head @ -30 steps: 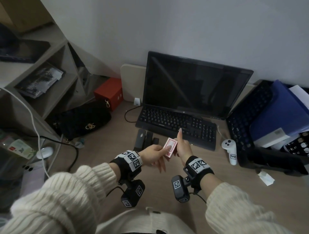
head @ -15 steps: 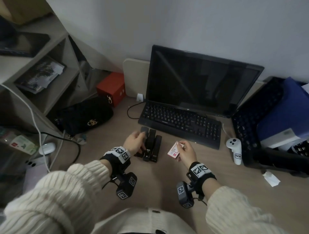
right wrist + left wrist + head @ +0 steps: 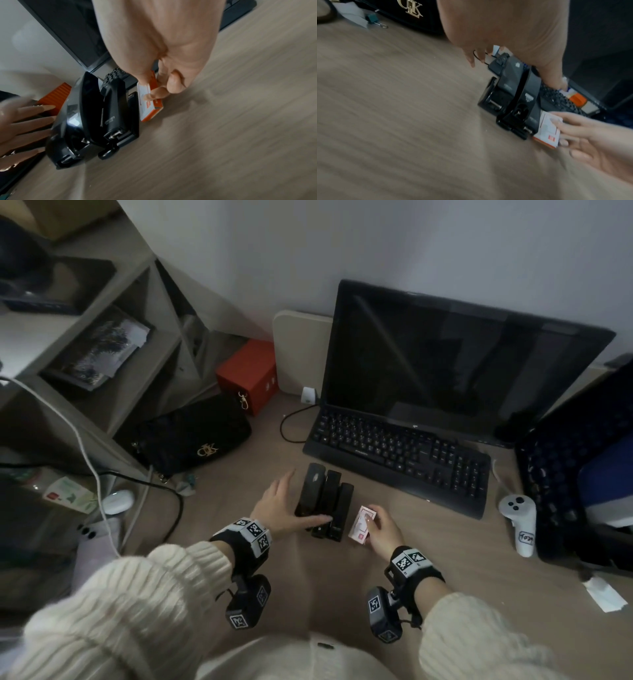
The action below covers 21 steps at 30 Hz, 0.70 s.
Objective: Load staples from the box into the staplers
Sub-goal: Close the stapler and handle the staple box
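Three black staplers (image 3: 327, 503) (image 3: 513, 97) (image 3: 96, 115) lie side by side on the wooden desk in front of the keyboard. My left hand (image 3: 287, 506) (image 3: 25, 121) lies against their left side with straight, spread fingers, and its thumb reaches across their near ends. A small white and orange staple box (image 3: 360, 525) (image 3: 546, 131) (image 3: 149, 106) stands on the desk against the rightmost stapler. My right hand (image 3: 373, 525) (image 3: 590, 142) pinches the box between thumb and fingers. The box looks closed.
A black keyboard (image 3: 397, 453) and dark monitor (image 3: 445, 364) stand just behind the staplers. A black handbag (image 3: 195, 436), a red box (image 3: 248, 374) and shelves are to the left. A white controller (image 3: 519, 522) and a paper scrap (image 3: 603, 594) lie to the right.
Both hands held the box up a second ago. My left hand let go and moved onto the staplers; my right hand lowered the box to the desk beside them.
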Tool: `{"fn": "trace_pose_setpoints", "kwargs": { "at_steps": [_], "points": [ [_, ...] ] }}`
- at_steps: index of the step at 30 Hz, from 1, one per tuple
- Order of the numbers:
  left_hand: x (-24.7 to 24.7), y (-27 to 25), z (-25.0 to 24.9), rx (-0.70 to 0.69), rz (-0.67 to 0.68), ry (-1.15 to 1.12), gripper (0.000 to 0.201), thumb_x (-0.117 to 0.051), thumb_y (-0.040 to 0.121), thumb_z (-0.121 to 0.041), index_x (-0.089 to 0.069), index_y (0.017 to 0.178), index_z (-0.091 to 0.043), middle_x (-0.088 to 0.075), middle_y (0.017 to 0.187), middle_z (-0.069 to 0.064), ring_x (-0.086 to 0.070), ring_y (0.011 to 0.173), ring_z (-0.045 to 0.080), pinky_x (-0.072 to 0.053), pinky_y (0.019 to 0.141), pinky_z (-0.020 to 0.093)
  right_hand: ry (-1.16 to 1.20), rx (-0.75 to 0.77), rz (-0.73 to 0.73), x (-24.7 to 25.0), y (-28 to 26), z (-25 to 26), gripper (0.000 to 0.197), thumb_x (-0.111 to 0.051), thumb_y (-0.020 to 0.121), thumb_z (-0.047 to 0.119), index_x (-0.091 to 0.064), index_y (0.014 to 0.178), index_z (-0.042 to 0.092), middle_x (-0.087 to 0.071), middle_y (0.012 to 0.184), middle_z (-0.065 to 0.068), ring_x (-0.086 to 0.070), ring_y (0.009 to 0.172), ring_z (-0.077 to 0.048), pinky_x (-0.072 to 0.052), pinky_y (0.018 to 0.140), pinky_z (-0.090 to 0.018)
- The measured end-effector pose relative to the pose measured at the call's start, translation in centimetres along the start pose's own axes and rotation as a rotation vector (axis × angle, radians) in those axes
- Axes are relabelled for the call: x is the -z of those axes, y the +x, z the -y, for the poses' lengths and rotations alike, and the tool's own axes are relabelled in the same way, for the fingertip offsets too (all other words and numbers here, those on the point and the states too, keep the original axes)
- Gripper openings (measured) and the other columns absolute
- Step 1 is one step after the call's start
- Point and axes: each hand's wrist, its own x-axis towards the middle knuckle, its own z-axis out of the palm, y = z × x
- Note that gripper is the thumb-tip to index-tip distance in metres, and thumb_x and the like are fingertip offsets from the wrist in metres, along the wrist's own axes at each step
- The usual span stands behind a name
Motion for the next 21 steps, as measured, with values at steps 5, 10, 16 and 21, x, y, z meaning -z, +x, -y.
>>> {"fn": "trace_pose_setpoints", "kwargs": {
  "at_steps": [5,10,16,21],
  "points": [
    [-2.3,0.4,1.3,-0.012,0.108,0.105,0.153,-0.083,0.047,-0.072,0.014,0.155,-0.024,-0.001,0.166,-0.001,-0.009,0.153,0.021,-0.018,0.123,0.043,-0.025,-0.011,0.056,-0.6,0.2,-0.1,0.052,-0.048,0.097,0.013,-0.032,0.146,0.021,-0.041,0.147,-0.002,-0.043,0.132,-0.022,-0.036,0.109,-0.034],
    [-3.2,1.0,0.6,-0.030,0.043,0.187,0.152,-0.087,0.051,-0.063,0.014,0.156,-0.022,-0.011,0.165,-0.001,-0.020,0.150,0.020,-0.025,0.119,0.041,0.025,-0.033,0.087,-0.3,0.7,-0.4,0.058,-0.051,0.096,0.013,-0.026,0.148,0.019,-0.037,0.150,-0.004,-0.038,0.136,-0.019,-0.032,0.113,-0.036],
    [-3.2,1.3,0.1,-0.067,0.015,0.246,0.143,-0.088,0.061,-0.049,0.014,0.156,-0.016,-0.015,0.165,0.004,-0.023,0.150,0.022,-0.025,0.118,0.037,-0.017,-0.007,0.101,-0.4,1.2,-0.6,0.059,-0.056,0.094,0.024,-0.029,0.147,0.019,-0.037,0.150,-0.004,-0.038,0.136,-0.021,-0.032,0.113,-0.036],
    [-3.5,1.8,0.3,-0.059,0.035,0.213,0.147,-0.090,0.058,-0.048,0.017,0.155,-0.019,-0.023,0.162,0.007,-0.031,0.146,0.026,-0.031,0.118,0.042,-0.082,0.025,0.064,-0.6,1.4,-0.7,0.056,-0.053,0.095,0.031,-0.034,0.145,0.014,-0.034,0.149,-0.009,-0.035,0.136,-0.023,-0.029,0.114,-0.038]
  ]
}}
